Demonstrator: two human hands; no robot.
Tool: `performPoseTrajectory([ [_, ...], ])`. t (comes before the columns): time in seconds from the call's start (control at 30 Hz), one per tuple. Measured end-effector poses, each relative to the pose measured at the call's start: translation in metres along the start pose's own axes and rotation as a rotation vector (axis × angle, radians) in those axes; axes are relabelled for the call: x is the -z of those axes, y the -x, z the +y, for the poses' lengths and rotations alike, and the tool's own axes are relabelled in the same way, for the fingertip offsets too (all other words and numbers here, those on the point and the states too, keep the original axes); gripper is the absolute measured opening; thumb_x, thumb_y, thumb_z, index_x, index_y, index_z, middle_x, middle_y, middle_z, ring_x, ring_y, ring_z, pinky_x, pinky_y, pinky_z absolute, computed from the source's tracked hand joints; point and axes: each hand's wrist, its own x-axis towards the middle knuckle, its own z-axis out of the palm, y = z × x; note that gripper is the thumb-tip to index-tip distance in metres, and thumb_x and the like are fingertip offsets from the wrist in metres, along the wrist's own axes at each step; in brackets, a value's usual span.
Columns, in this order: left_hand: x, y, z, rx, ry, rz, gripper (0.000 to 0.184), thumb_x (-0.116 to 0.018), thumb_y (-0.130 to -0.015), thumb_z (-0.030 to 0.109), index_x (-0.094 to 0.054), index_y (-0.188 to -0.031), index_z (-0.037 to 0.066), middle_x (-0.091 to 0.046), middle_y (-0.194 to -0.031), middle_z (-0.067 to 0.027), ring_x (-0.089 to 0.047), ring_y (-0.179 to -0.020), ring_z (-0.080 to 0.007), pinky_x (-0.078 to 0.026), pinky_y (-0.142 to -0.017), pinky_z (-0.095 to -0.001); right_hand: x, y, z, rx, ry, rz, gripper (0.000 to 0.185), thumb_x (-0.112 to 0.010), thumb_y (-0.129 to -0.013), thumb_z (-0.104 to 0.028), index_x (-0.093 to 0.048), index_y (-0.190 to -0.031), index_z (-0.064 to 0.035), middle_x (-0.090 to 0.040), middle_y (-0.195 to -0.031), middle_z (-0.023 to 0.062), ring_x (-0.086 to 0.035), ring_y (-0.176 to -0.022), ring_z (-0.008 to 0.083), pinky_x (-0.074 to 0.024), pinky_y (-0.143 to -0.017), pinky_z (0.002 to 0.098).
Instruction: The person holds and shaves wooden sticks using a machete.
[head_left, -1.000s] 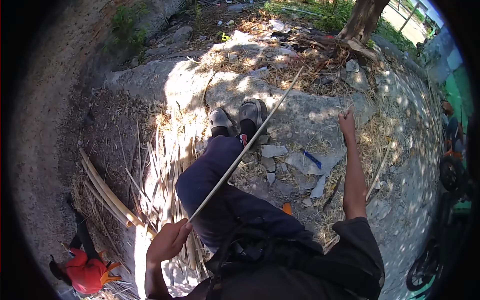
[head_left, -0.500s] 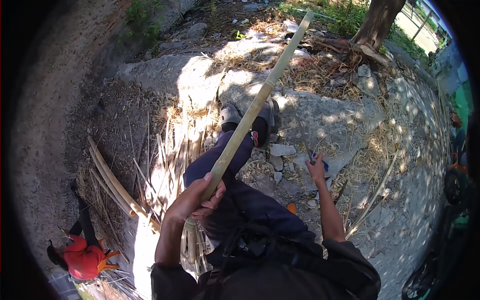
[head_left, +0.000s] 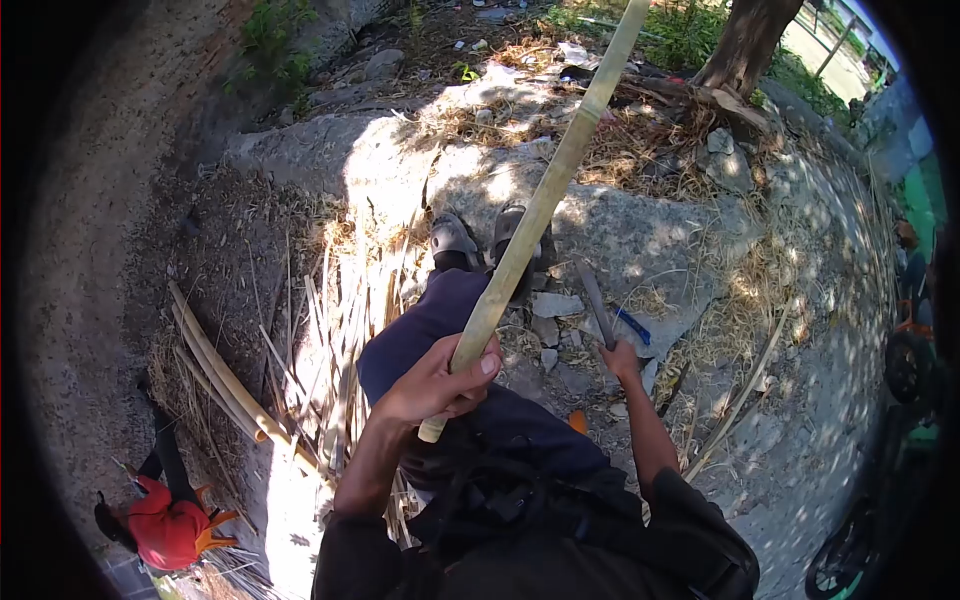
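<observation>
A long, flat bamboo strip [head_left: 540, 205] slants up and to the right across the head view, over the knee and shoes. My left hand [head_left: 437, 385] is wrapped round it near its lower end. My right hand [head_left: 620, 358], farther right, is closed round the handle end of a long dark blade [head_left: 593, 300], which points up and to the left. Just right of the blade, a blue object [head_left: 633, 326] lies on a flat stone.
Split bamboo strips [head_left: 345, 340] are piled left of my legs, beside thicker curved poles [head_left: 222, 372]. A person in red [head_left: 167, 527] is at the lower left. A tree trunk [head_left: 750, 45] stands at the upper right, and motorcycles [head_left: 905, 368] at the right edge.
My left hand has risen with the strip, whose broad face now shows. My right hand has come down and left from the far right and now holds the dark blade.
</observation>
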Motion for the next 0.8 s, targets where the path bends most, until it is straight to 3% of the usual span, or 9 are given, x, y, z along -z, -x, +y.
performPoseTrajectory([
  [0.07, 0.000, -0.005, -0.005, -0.040, -0.004, -0.033, 0.037, -0.066, -0.106, 0.043, -0.048, -0.099, 0.011, -0.038, -0.066, 0.0051, -0.030, -0.047, -0.0027, -0.022, -0.041, -0.0225, 0.003, 0.009, 0.003, -0.021, 0.147, -0.066, 0.052, -0.079, -0.086, -0.038, -0.064, -0.117, 0.0003, -0.075, -0.096, 0.0261, -0.074, -0.090, 0.0457, -0.0577, -0.083, 0.0528],
  [0.13, -0.002, -0.004, -0.004, -0.055, -0.034, -0.034, 0.038, -0.062, -0.107, 0.045, -0.047, -0.098, 0.011, -0.037, -0.065, 0.0052, -0.029, -0.047, -0.0029, -0.022, -0.041, -0.0227, 0.001, 0.018, 0.007, -0.006, 0.179, 0.164, 0.048, -0.075, -0.088, -0.043, -0.070, -0.107, 0.0011, -0.076, -0.096, 0.0234, -0.073, -0.092, 0.0460, -0.0571, -0.084, 0.0550],
  [0.17, -0.003, -0.002, -0.004, -0.066, -0.062, -0.031, 0.039, -0.059, -0.109, 0.046, -0.047, -0.097, 0.012, -0.037, -0.065, 0.0052, -0.029, -0.047, -0.0031, -0.022, -0.041, -0.0229, 0.001, 0.019, 0.010, -0.008, 0.180, 0.160, 0.048, -0.075, -0.088, -0.043, -0.070, -0.107, 0.0011, -0.076, -0.096, 0.0234, -0.073, -0.092, 0.0460, -0.0571, -0.084, 0.0550],
  [0.23, 0.001, 0.001, -0.007, -0.057, -0.049, -0.041, 0.040, -0.054, -0.110, 0.048, -0.046, -0.095, 0.012, -0.036, -0.065, 0.0053, -0.028, -0.047, -0.0032, -0.022, -0.041, -0.0229, 0.010, 0.024, 0.009, 0.101, 0.014, 0.170, 0.046, -0.076, -0.088, -0.043, -0.072, -0.098, 0.0019, -0.074, -0.086, 0.0217, -0.074, -0.085, 0.0422, -0.0565, -0.079, 0.0519],
  [0.37, -0.001, 0.000, -0.009, -0.032, -0.157, 0.057, 0.045, -0.042, -0.113, 0.052, -0.042, -0.092, 0.013, -0.033, -0.064, 0.0055, -0.025, -0.047, -0.0034, -0.021, -0.041, -0.0230, 0.037, 0.033, -0.010, 0.101, -0.085, 0.045, 0.045, -0.075, -0.091, -0.042, -0.071, -0.100, 0.0021, -0.068, -0.073, 0.0159, -0.069, -0.070, 0.0322, -0.0530, -0.068, 0.0456],
  [0.43, 0.001, -0.006, -0.015, -0.022, -0.134, 0.059, 0.045, -0.040, -0.114, 0.053, -0.042, -0.091, 0.013, -0.032, -0.064, 0.0056, -0.025, -0.047, -0.0034, -0.021, -0.041, -0.0230, 0.059, 0.053, -0.044, 0.219, -0.248, 0.206, 0.046, -0.071, -0.095, -0.041, -0.066, -0.088, 0.0039, -0.056, -0.059, 0.0138, -0.056, -0.055, 0.0282, -0.0439, -0.058, 0.0434],
  [0.57, -0.005, -0.017, -0.016, 0.061, -0.073, 0.085, 0.047, -0.036, -0.114, 0.054, -0.042, -0.090, 0.014, -0.032, -0.064, 0.0058, -0.023, -0.047, -0.0035, -0.020, -0.041, -0.0230, 0.117, 0.068, -0.116, 0.295, -0.582, 0.231, 0.048, -0.068, -0.099, -0.043, -0.063, -0.088, 0.0032, -0.049, -0.058, 0.0095, -0.046, -0.054, 0.0186, -0.0380, -0.054, 0.0384],
  [0.63, -0.007, -0.022, -0.019, 0.076, -0.063, 0.080, 0.047, -0.036, -0.114, 0.054, -0.042, -0.091, 0.015, -0.032, -0.064, 0.0058, -0.023, -0.047, -0.0035, -0.020, -0.041, -0.0231, 0.158, 0.079, -0.157, 0.515, -0.805, 0.149, 0.050, -0.064, -0.101, -0.047, -0.060, -0.090, 0.0017, -0.050, -0.061, 0.0081, -0.049, -0.055, 0.0148, -0.0379, -0.055, 0.0367],
  [0.8, -0.010, -0.025, -0.027, 0.059, -0.081, 0.065, 0.045, -0.035, -0.115, 0.052, -0.042, -0.091, 0.014, -0.033, -0.064, 0.0056, -0.024, -0.047, -0.0038, -0.021, -0.041, -0.0230, 0.235, 0.116, -0.241, 0.794, -0.427, 0.174, 0.053, -0.065, -0.101, -0.054, -0.062, -0.094, -0.0019, -0.056, -0.065, 0.0102, -0.054, -0.054, 0.0233, -0.0417, -0.055, 0.0389],
])
